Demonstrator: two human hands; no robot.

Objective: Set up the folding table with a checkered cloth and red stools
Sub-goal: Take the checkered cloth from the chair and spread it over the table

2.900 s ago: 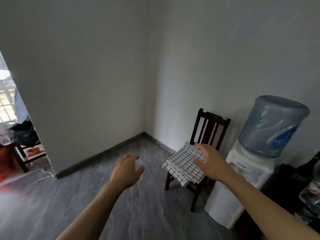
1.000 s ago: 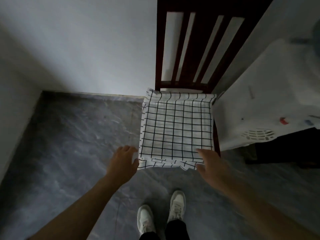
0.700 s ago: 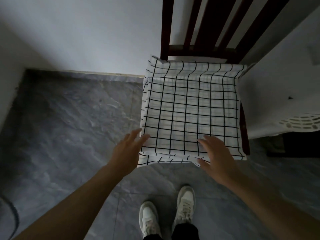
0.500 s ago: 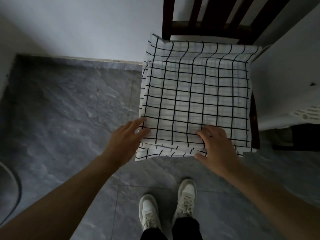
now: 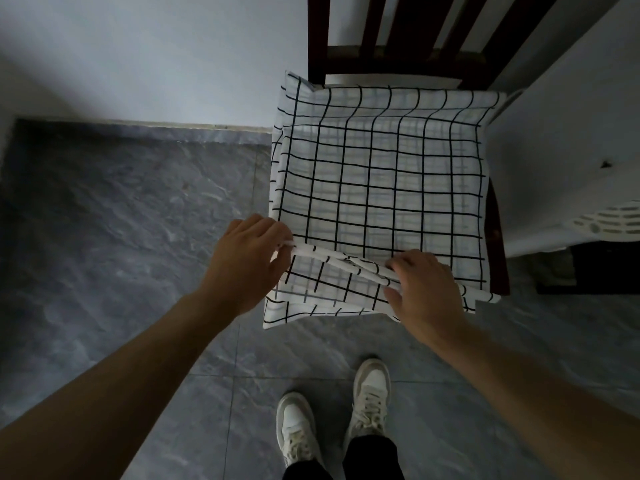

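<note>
The left hand [image 5: 247, 263] pinches the near left edge of the checkered cloth [image 5: 377, 188], fingers curled over a raised fold of fabric. The right hand [image 5: 427, 292] grips the same fold at the cloth's near right part, fingers bent round the bunched layer. Between the two hands the top layer is lifted into a ridge, while lower layers hang over the front of the chair [image 5: 398, 39].

The cloth, white with thin black lines, lies folded on the chair's seat and covers nearly all of it; its far edge reaches the dark slatted back. Just right of the chair stands a white appliance [image 5: 568, 161], touching or almost touching the cloth's right side. Left of the chair is grey stone floor [image 5: 131, 209] running to a pale wall [image 5: 145, 53]. Near the chair's front, on the floor, are the person's white shoes [image 5: 332, 414].
</note>
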